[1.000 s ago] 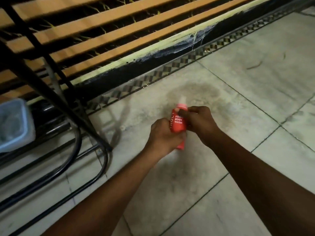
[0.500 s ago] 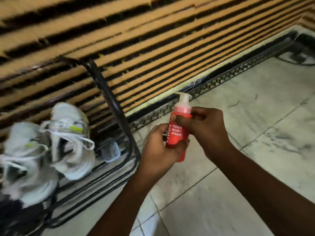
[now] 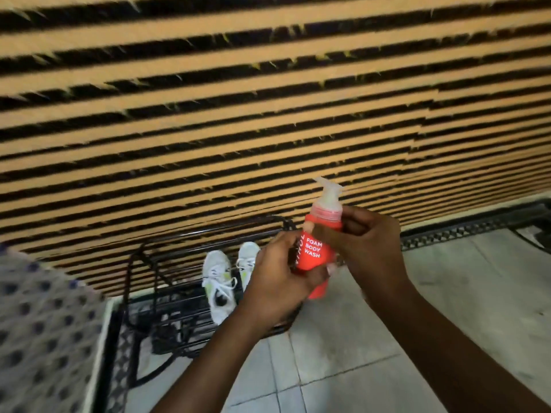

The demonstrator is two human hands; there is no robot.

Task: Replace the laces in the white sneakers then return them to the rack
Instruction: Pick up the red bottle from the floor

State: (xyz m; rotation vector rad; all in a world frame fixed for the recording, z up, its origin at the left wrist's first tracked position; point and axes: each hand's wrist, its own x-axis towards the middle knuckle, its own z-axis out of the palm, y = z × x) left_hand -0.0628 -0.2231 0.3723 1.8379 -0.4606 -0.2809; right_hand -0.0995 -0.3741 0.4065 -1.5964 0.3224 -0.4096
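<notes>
- White sneakers (image 3: pixel 218 265): pair, side by side on the rack, left of the hands and further off. Long axes run near to far, almost straight up the picture. Toes point to the wall, dark heel openings to the viewer. Right-hand shoe partly hidden behind the left hand.
- Laces (image 3: pixel 226 283): white, threaded across the left-hand shoe, with loose loops spilling over its side.
- Rack (image 3: pixel 167 308): black wire and tube, low on the floor, set against the wall.
- Bottle (image 3: pixel 313 254): red, marked FOAM BODY WASH, held in the air in front of the rack. Long axis nearly upright, top leaning slightly right.
- Pump (image 3: pixel 328 192): pale, on top of the bottle, nozzle pointing up and left.
- Left hand (image 3: pixel 277 281): wraps the lower body of the bottle, fingers curled round it.
- Right hand (image 3: pixel 366 248): grips the bottle's upper part just under the pump, fingers curled.
- Wall (image 3: pixel 268 114): orange and black horizontal slats, blurred.
- Floor (image 3: pixel 417 308): pale tiles with a dark patterned border (image 3: pixel 462 231) along the wall.
- Cloth (image 3: pixel 44 323): pale with dark dots, at the lower left; too blurred to identify.
</notes>
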